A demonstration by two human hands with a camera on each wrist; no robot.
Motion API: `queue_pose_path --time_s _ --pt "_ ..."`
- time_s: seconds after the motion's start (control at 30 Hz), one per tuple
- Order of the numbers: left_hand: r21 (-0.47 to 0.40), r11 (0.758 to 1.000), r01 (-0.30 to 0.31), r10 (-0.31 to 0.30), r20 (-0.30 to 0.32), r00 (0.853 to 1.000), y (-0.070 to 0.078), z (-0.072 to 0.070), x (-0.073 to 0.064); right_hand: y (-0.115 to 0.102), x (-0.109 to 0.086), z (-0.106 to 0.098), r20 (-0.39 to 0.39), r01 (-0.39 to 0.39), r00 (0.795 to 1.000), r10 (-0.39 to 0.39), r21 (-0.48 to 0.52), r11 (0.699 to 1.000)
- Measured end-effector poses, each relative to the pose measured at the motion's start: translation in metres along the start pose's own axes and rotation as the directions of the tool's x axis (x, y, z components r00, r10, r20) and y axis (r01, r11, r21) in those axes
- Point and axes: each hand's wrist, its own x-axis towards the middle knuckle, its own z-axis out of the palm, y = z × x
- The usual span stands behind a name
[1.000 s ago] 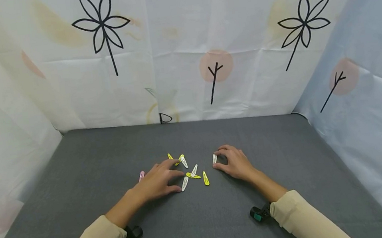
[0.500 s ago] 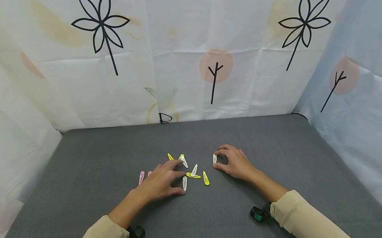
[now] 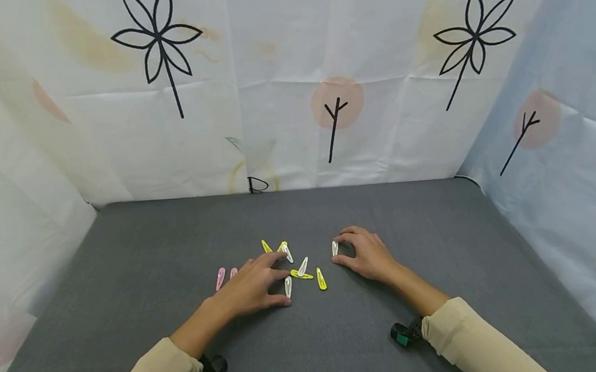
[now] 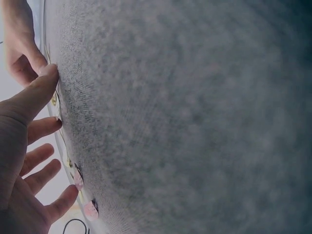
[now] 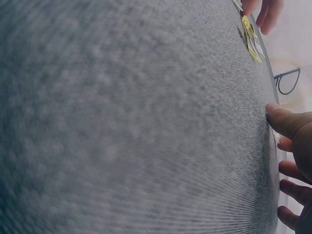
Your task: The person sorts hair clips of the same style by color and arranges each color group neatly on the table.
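In the head view my left hand (image 3: 251, 284) reaches over the loose hair clips with its fingers spread. Between its thumb and index fingertip lies a white hair clip (image 3: 288, 288) on the grey table; the thumb tip is at the clip's near end. To the right, the thumb and index finger of my right hand (image 3: 365, 254) hold another white clip (image 3: 335, 248) by its two ends, down at the tabletop. The left wrist view shows the left fingers (image 4: 44, 126) apart. In the right wrist view the right thumb (image 5: 287, 121) mostly hides its clip.
A white clip (image 3: 303, 266) lies across a yellow clip (image 3: 301, 275) between the hands, near another yellow clip (image 3: 321, 279). More yellow and white clips sit beyond my left fingers. Pink clips (image 3: 221, 278) lie left of that hand. Patterned cloth (image 3: 283, 75) walls the table (image 3: 320, 353).
My left hand has shifted slightly right and nearer me. The white clip by its thumb has turned more upright in view, and a second pink clip has come into sight. The right hand stays put.
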Motion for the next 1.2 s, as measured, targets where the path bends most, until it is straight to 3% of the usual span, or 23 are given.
queue_pose_path --time_s 0.23,0.47,0.77,1.2 --pt "0.027 0.999 -0.029 0.03 -0.032 0.999 -0.002 -0.001 -0.001 0.0 0.0 0.001 0.009 -0.008 1.0 0.008 0.0 1.0" --pt "0.024 1.0 -0.011 0.013 -0.083 0.996 -0.006 -0.016 -0.012 0.0 0.0 0.0 0.004 0.007 1.0 -0.007 0.004 1.0" --pt "0.064 0.997 0.038 -0.028 -0.144 0.989 -0.022 -0.032 -0.042 0.0 0.0 0.0 0.002 0.0 1.0 0.0 -0.002 1.0" --pt "0.109 0.992 0.07 -0.048 -0.189 0.981 -0.037 -0.038 -0.091 -0.001 -0.001 0.0 0.004 0.002 1.0 -0.002 0.0 1.0"
